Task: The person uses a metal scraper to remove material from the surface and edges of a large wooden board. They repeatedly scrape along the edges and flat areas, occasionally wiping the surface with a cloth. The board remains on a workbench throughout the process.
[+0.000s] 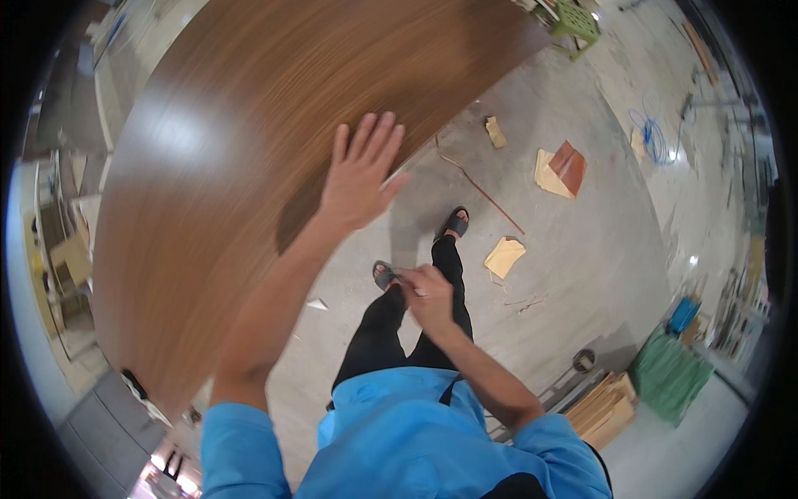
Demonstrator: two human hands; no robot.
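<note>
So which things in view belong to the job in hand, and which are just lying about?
Apparently in use:
brown wood-grain panel, under the spread left hand
right hand, blurred; whether it holds anything is unclear

Seemingly just lying about:
tan scraps
thin brown strip
blue coil
green stool

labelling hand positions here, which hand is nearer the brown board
Left. The left hand is spread over the brown board, near its edge; the right hand is off to the right, clear of it.
</note>
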